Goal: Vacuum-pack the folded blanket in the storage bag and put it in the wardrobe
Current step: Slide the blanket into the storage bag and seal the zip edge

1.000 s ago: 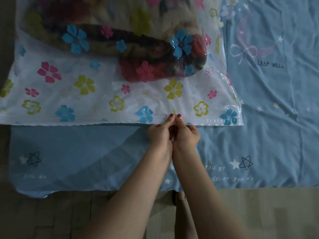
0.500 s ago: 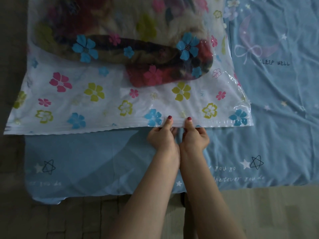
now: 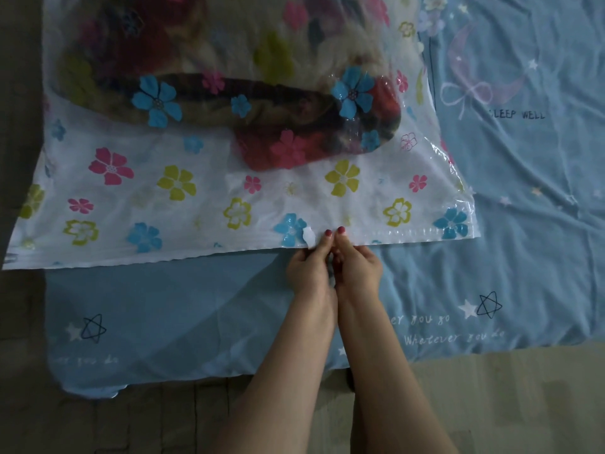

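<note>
A clear storage bag (image 3: 183, 204) printed with coloured flowers lies flat on a blue bed sheet (image 3: 523, 257). Inside it, toward the far end, sits the folded blanket (image 3: 278, 122), dark with red and yellow patches. The bag's zip edge (image 3: 409, 235) runs along its near side. My left hand (image 3: 309, 268) and my right hand (image 3: 357, 265) are side by side at the middle of that edge, thumbs on top, pinching the strip. A small white slider clip (image 3: 308, 237) sits just left of my left thumb.
The blue sheet spreads right of the bag, printed with a moon, stars and words. Its near edge (image 3: 229, 375) drops to a pale floor (image 3: 491, 404). A dark strip of floor runs along the left side.
My two hands, slightly apart half a second ago, have drawn together again at the bag's near edge. A white clip now shows beside my left thumb.
</note>
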